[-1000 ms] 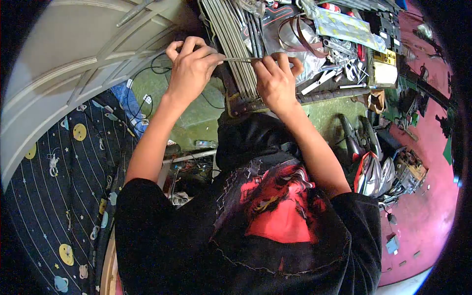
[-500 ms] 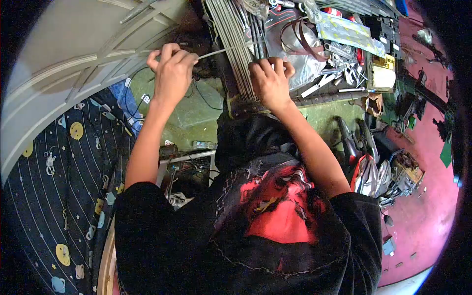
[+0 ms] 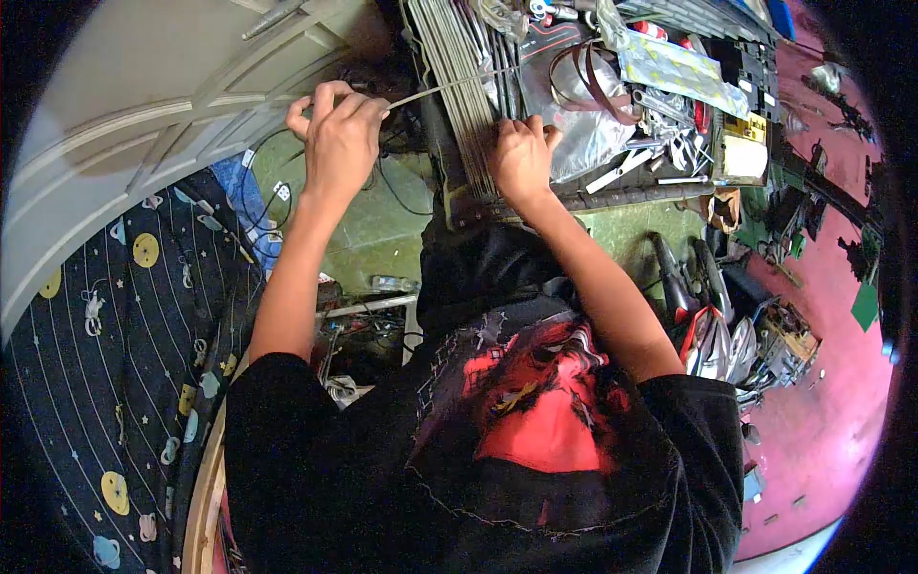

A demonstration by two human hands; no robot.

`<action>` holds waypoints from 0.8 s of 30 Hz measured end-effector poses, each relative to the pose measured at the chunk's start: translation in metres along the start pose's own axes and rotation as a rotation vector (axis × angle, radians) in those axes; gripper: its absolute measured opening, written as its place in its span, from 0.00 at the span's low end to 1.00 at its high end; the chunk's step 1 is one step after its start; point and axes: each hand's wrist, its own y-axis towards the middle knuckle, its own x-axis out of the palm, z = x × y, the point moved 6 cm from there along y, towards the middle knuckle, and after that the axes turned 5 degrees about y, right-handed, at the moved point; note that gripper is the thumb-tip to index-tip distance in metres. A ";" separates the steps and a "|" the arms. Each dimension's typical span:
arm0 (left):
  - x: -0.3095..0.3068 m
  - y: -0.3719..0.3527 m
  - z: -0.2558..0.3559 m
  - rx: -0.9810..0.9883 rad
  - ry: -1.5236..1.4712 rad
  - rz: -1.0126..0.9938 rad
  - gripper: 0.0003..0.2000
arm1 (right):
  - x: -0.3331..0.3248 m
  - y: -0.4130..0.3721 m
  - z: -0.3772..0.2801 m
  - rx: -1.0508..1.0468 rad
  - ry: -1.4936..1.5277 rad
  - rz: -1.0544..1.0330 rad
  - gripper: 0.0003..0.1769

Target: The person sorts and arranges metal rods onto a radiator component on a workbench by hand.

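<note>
My left hand (image 3: 342, 134) is closed in a pinch on one end of a thin grey rod (image 3: 430, 93). The rod slants up to the right, and its far end passes over a bundle of similar long rods (image 3: 448, 57). My right hand (image 3: 524, 158) lies at the right side of that bundle, near its lower end. Its fingers are curled together, and whatever is between them is hidden. Darker thin rods (image 3: 502, 72) lie just beyond its knuckles. A clear plastic bag (image 3: 579, 143) is to the right of this hand.
The rods lie on a dark-edged work surface (image 3: 612, 198) with wrenches (image 3: 660, 103), a brown strap (image 3: 598, 86) and a patterned packet (image 3: 679, 72). A panelled door (image 3: 182, 105) stands at left, above a dark patterned cloth (image 3: 124, 364). Cables (image 3: 387, 182) trail over the green floor.
My right hand has drawn its fingers closer together and shifted slightly left. The rod's far end has risen a little, while my left hand has barely moved.
</note>
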 end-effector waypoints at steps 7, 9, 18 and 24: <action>-0.001 0.022 0.011 0.035 -0.023 0.058 0.04 | 0.002 0.005 0.000 0.007 -0.006 -0.027 0.07; 0.000 0.027 0.014 0.044 -0.026 0.071 0.04 | 0.002 0.003 0.004 0.040 0.015 -0.017 0.08; -0.006 0.044 0.022 0.102 -0.050 0.138 0.06 | -0.046 -0.007 0.015 0.063 -0.056 0.051 0.08; -0.005 0.050 0.028 0.136 -0.065 0.132 0.05 | -0.082 -0.015 0.010 -0.066 -0.080 0.112 0.08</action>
